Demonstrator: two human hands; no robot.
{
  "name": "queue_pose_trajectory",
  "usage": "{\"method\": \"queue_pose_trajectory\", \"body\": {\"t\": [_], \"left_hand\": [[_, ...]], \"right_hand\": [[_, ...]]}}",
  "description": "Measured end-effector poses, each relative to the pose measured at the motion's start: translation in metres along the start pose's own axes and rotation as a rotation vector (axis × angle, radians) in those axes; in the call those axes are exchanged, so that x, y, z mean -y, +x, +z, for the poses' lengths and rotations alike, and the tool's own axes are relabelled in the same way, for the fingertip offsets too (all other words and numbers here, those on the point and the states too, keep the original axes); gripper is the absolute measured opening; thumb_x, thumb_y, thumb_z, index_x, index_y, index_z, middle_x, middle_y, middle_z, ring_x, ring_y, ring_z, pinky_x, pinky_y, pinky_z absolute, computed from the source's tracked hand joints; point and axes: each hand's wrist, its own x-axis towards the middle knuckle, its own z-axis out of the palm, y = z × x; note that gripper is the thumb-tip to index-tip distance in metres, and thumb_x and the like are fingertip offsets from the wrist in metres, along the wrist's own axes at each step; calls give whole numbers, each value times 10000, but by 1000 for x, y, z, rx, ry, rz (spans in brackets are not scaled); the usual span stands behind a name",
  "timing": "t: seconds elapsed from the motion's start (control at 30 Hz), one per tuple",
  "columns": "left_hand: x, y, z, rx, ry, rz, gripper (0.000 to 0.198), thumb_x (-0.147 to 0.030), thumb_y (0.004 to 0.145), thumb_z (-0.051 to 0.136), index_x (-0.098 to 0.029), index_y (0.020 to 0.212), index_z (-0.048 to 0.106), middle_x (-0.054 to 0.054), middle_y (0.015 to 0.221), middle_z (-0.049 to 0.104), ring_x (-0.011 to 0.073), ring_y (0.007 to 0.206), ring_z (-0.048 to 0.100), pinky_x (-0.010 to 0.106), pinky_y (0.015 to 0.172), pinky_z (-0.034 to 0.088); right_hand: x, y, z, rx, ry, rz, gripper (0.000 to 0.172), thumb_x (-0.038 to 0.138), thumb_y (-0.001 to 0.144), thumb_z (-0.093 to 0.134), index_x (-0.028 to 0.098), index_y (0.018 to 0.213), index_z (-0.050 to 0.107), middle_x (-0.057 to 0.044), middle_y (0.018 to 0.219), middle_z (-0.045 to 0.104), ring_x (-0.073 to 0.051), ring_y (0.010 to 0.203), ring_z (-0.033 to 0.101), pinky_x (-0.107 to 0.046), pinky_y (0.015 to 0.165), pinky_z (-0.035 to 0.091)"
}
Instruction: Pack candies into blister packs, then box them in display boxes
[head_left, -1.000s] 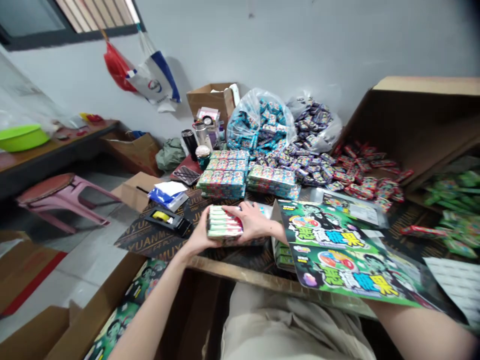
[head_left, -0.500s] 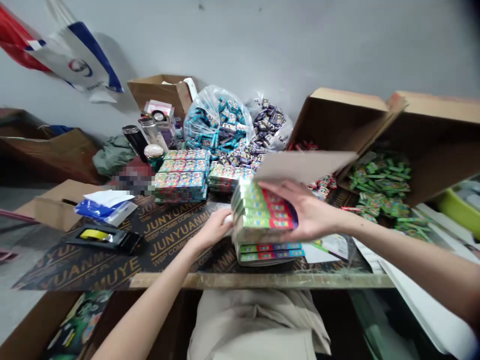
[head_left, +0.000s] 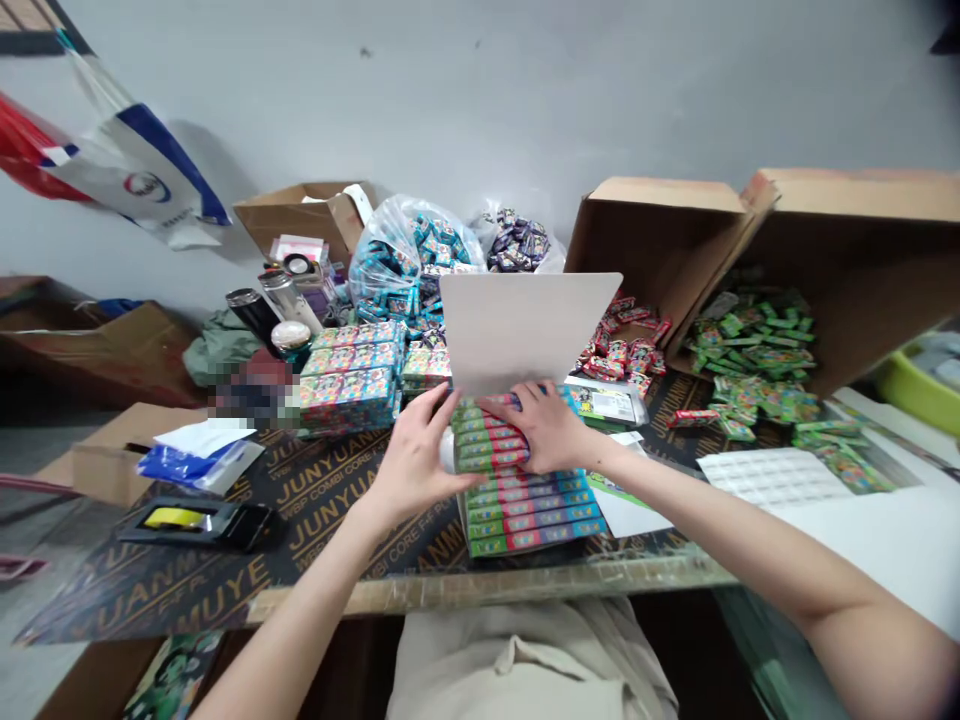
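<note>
Two open cartons (head_left: 847,260) lie tipped on their sides at the far right of the plywood board (head_left: 337,535), with loose green packets (head_left: 754,355) in one. A clear bag of blue packets (head_left: 394,270) and teal boxes (head_left: 349,385) sit at the far edge. In front of me, a white card (head_left: 525,330) stands tilted behind the upper stack (head_left: 487,440) of candy boxes, which rests on the lower stack (head_left: 532,515). My left hand (head_left: 416,465) is partly open, fingers spread, gripping the stack's near left side. My right hand (head_left: 544,425) lies palm-down across its top, fingers curved over, pressing it.
</note>
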Motion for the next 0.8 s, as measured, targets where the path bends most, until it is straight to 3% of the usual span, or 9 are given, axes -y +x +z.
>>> {"method": "queue_pose_trajectory", "body": {"t": [0.07,0.2,0.4,0.53,0.6,0.67,0.8], "left_hand": [[2,18,12,51,54,68,1036,-549,468,698,-124,1327,303,168,1297,387,347,1202,314,464,1007,221],[7,37,28,179,63,104,960,-507,437,697,-145,1264,368,140,1181,458,337,1101,395,470,969,237],[1,44,34,215,36,126,937,-569,439,672,-152,1229,391,135,1148,471,316,1083,410,437,957,241],[-4,40,43,240,92,134,1018,-586,438,678,-137,1286,338,159,1209,449,333,1153,368,471,1012,152],[-7,36,46,242,122,131,1034,-626,494,643,-132,1328,286,176,1283,404,345,1216,310,496,1036,71],[-8,30,50,236,138,115,929,-637,639,543,-138,1359,235,176,1356,344,331,1272,251,504,1047,15],[-5,20,60,249,163,79,684,-519,844,343,-137,1386,175,152,1431,244,273,1327,180,491,1065,-9]], "right_hand": [[-2,4,4,37,34,5,1017,469,537,650,248,1399,160,-132,1080,414,-310,982,355,-412,830,214],[-7,3,9,36,153,-2,1039,534,509,657,231,1390,199,-129,1082,410,-303,984,357,-409,845,223],[-17,-12,12,23,220,-10,1011,535,502,678,236,1371,256,-125,1073,426,-304,1001,374,-412,861,247],[-19,-20,17,20,237,15,1032,573,504,684,245,1377,241,-142,1162,416,-325,1069,366,-447,903,229],[-20,-24,17,12,275,-9,1015,653,533,632,248,1378,239,-152,1272,365,-342,1154,322,-467,946,197],[-23,-30,17,-19,313,-5,922,693,643,516,229,1384,223,-146,1355,317,-321,1228,277,-466,995,158],[-30,-41,27,-24,318,100,718,607,833,297,126,1366,275,-154,1386,320,-261,1273,280,-415,1045,166]]}}
